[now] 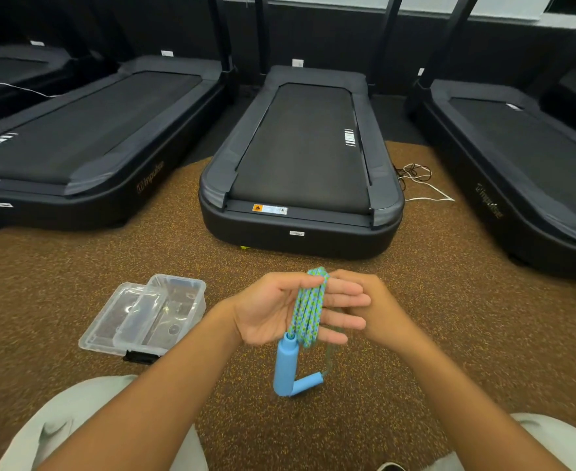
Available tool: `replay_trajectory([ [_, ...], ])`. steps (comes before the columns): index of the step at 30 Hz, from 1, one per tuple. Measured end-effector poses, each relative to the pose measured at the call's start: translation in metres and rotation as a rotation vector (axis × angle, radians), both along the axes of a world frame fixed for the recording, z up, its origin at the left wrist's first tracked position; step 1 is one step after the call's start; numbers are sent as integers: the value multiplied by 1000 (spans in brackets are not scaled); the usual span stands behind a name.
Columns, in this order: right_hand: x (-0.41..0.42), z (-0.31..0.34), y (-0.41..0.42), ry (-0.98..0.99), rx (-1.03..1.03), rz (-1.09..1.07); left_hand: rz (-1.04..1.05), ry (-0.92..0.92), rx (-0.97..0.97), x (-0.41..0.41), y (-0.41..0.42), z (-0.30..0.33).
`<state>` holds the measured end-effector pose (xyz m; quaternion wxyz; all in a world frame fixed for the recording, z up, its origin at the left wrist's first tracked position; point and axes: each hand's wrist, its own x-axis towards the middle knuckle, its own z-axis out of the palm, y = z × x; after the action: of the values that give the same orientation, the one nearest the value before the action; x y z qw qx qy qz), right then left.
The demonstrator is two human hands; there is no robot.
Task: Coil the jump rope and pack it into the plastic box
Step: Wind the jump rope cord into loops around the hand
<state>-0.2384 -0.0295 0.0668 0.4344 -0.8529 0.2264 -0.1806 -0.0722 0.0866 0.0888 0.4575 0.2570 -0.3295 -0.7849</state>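
Observation:
The jump rope (308, 309) is a blue and green braided cord wound in several loops across my left hand (273, 311), whose palm faces up with the fingers stretched out. Two light blue handles (288, 365) dangle below that hand, forming an L shape. My right hand (375, 307) sits just behind the left fingers, touching the top of the coil; how it grips the cord is hidden. The clear plastic box (174, 314) stands open on the floor to the left, its clear lid (109, 321) lying partly under it.
Three black treadmills (300, 158) stand in a row ahead on the brown speckled floor (449, 300). Loose black and white cables (419, 180) lie between the middle and right treadmills. My knees in light trousers (62, 426) frame the bottom of the view.

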Motion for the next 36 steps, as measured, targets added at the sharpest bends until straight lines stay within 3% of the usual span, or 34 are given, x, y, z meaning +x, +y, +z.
replay_trajectory([
  [6, 8, -13, 13, 88, -80, -3, 112, 59, -24, 3, -1, 0],
  [17, 17, -14, 35, 149, 70, 72, 358, 46, -24, 20, -4, -1],
  [26, 16, -4, 47, 203, 89, 115, 444, 32, 8, 24, -3, 0],
  [36, 9, 15, 56, 124, 93, 108, 480, 28, 18, 26, -2, 1],
])
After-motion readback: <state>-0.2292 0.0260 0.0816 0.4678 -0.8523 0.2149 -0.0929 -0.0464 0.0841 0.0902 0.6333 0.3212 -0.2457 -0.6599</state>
